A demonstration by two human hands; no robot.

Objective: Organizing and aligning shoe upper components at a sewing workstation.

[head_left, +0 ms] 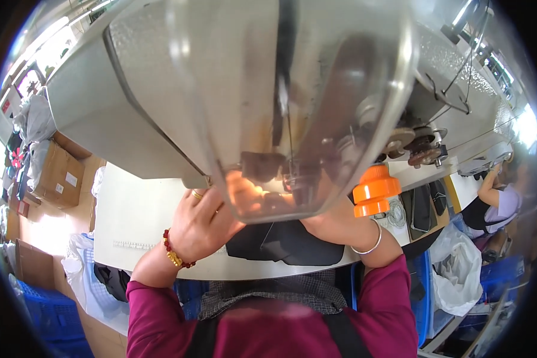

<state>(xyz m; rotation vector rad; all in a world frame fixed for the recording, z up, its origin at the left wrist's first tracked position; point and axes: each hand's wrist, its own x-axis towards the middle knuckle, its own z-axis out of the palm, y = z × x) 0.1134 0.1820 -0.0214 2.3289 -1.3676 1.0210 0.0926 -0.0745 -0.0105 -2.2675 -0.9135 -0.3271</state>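
The head of a sewing machine (143,53) fills the upper middle, with a clear plastic guard (304,212) in front of its needle area. A piece of black fabric (292,244) lies on the white table below it. My left hand (200,224) is at the fabric's left side, its fingers bent and closed on the cloth beside the lit needle area; their tips blur behind the guard. My right hand (328,221) reaches in from the right at the fabric's far right part. Its fingers are hidden behind the guard and machine parts.
An orange knob-like part (376,190) and metal thread tensioners (420,143) sit right of the guard. The white table (125,209) has a ruler strip. A cardboard box (56,176) and blue crate (51,316) stand left; a white plastic bag (456,271) and another person (501,203) are right.
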